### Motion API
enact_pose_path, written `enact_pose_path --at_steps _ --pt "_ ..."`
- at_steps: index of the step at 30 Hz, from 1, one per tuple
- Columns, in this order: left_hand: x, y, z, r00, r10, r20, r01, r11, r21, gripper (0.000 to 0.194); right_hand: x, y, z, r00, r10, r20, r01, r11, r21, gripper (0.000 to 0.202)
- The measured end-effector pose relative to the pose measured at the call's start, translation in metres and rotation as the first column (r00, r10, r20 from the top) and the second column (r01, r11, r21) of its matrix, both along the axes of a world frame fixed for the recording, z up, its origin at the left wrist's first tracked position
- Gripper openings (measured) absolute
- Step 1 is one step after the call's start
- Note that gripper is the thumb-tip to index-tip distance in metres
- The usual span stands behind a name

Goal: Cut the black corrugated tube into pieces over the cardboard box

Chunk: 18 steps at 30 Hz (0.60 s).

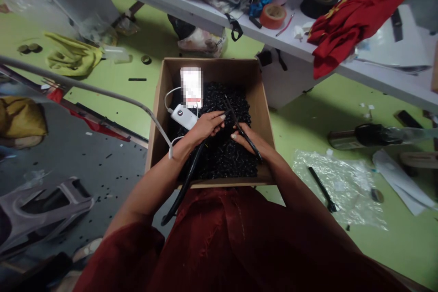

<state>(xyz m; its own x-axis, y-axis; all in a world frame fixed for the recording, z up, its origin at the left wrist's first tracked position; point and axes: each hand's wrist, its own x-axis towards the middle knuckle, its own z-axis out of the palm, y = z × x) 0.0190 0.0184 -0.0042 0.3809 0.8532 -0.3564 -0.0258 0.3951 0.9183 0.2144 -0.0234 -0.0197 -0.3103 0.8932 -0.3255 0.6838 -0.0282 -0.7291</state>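
My left hand is closed around a black ribbed tube, which trails down over the near edge of the cardboard box. A short dark end pokes out past my left thumb and index finger. In my right hand are dark scissors, their narrow tips pointing up and away from me, near that tube end. Many small black pieces fill the box below both hands. A white power bank with a cable lies by my left hand, beside a blurred bright phone-like device.
A white table behind the box holds orange tape, black tape and red cloth. Clear plastic lies right, near a steel flask. A grey cable crosses from the left. A plastic stool stands lower left.
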Motion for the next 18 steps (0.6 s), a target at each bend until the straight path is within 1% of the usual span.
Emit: enact_pose_path --at_steps 5,8,12,15,18 --pt "-0.0011 0.001 -0.0036 0.999 -0.05 -0.012 0.05 0.999 0.019 0.016 0.0002 -0.0009 -0.0021 1.0 -0.017 0.012 0.016 0.999 0.051 0.054" --pt "-0.001 0.0013 -0.0064 0.999 -0.039 -0.017 0.039 0.999 0.009 0.015 -0.0015 -0.0021 0.0014 0.998 -0.041 0.037 0.04 0.998 0.041 0.044" --pt "-0.0001 0.0011 -0.0075 1.0 -0.018 0.0 0.018 0.999 -0.035 0.013 -0.0038 -0.003 0.0051 0.99 -0.067 0.126 0.062 0.997 0.045 0.034" --pt "0.0005 0.0006 -0.006 1.0 -0.015 0.013 0.016 0.998 -0.061 0.014 -0.0045 -0.0028 0.0044 0.987 -0.062 0.148 0.053 0.997 0.063 0.03" --pt "0.0013 -0.0001 -0.0036 1.0 -0.015 -0.01 0.015 0.998 -0.068 0.017 -0.0047 -0.0025 0.003 0.983 -0.05 0.178 0.037 0.997 0.071 0.025"
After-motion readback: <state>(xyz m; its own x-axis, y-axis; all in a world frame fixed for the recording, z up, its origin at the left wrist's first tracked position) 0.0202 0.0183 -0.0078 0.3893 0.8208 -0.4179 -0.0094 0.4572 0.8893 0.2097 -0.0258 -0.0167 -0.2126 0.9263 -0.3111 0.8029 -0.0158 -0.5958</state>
